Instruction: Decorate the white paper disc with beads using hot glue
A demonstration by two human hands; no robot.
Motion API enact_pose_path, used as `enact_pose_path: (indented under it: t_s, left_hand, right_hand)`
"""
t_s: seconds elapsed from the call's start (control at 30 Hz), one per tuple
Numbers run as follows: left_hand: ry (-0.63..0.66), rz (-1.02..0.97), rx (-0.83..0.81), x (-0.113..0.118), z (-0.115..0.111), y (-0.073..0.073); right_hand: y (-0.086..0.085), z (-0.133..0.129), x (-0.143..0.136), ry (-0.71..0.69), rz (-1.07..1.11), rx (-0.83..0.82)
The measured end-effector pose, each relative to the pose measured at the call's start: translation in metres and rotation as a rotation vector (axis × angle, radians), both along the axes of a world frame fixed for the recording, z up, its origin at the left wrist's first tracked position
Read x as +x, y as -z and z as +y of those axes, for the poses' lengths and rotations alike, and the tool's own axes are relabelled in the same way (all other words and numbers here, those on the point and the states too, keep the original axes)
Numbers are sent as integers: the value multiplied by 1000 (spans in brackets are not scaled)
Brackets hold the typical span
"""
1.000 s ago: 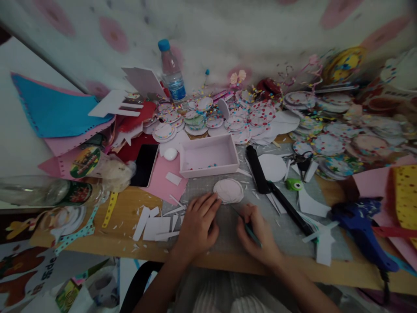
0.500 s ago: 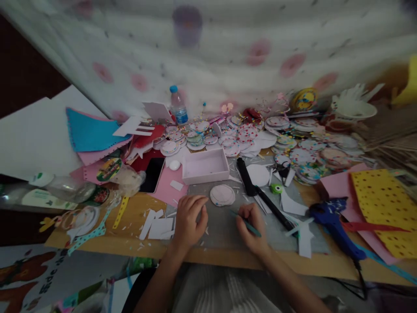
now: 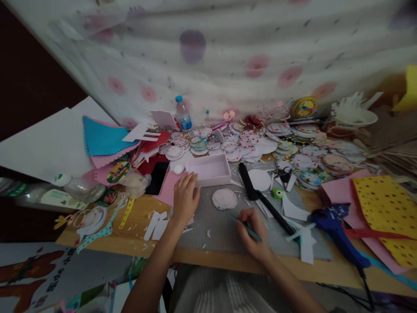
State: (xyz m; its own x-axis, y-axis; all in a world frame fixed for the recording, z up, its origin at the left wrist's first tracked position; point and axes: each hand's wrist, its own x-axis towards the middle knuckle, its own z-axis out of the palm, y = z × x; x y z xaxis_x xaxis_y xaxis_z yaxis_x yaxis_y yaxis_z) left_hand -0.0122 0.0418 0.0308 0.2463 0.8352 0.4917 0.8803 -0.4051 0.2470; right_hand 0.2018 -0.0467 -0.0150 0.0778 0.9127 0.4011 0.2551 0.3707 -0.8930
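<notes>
My left hand (image 3: 185,195) reaches forward, fingers stretched and slightly apart, over the pink paper (image 3: 165,191) at the left end of a shallow white box (image 3: 211,170). Whether its fingertips touch the box I cannot tell. A small white round piece (image 3: 178,169) lies just beyond those fingertips. My right hand (image 3: 253,232) is closed around a thin teal pen-like tool (image 3: 253,234), its tip pointing left above the grey mat (image 3: 211,234). Between the hands, a little farther off, a white paper disc (image 3: 224,198) lies flat on the mat.
Many decorated paper discs (image 3: 249,139) are heaped at the back. To the right lie a black long-handled tool (image 3: 270,208), a blue glue gun (image 3: 340,234) and yellow spotted felt (image 3: 384,217). Plastic bottles (image 3: 81,189), a phone (image 3: 157,178) and paper scraps (image 3: 156,226) are on the left.
My left hand has moved forward and its fingers have straightened, from beside the disc to the box's left end. My right hand keeps the teal tool in nearly the same place. The view has tilted slightly.
</notes>
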Motion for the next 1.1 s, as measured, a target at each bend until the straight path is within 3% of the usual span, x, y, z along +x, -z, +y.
enact_pose_path:
  t_s: [0.13, 0.27, 0.43, 0.53, 0.63, 0.77, 0.93, 1.1]
  left_hand:
    - [-10, 12, -17, 2, 4, 10]
    - [-14, -8, -3, 3, -9, 16]
    - [-5, -44, 17, 3, -24, 26]
    - [5, -84, 25, 3, -26, 30]
    - [13, -113, 32, 3, -26, 32]
    - [11, -131, 19, 4, -27, 31]
    - [18, -136, 14, 5, -27, 29]
    - [12, -130, -3, 4, -27, 28]
  right_hand:
    - [-10, -8, 2, -10, 42, -8]
    - [-42, -9, 20, 2, 114, -66]
    - [-85, 15, 47, 113, 90, -33]
    - [-98, 36, 51, 135, 7, 14]
    - [-98, 58, 45, -25, -151, -5]
    - [-81, 85, 26, -235, -378, 40]
    - [-56, 104, 2, -170, -567, 116]
    - [-50, 113, -6, -132, -636, 116]
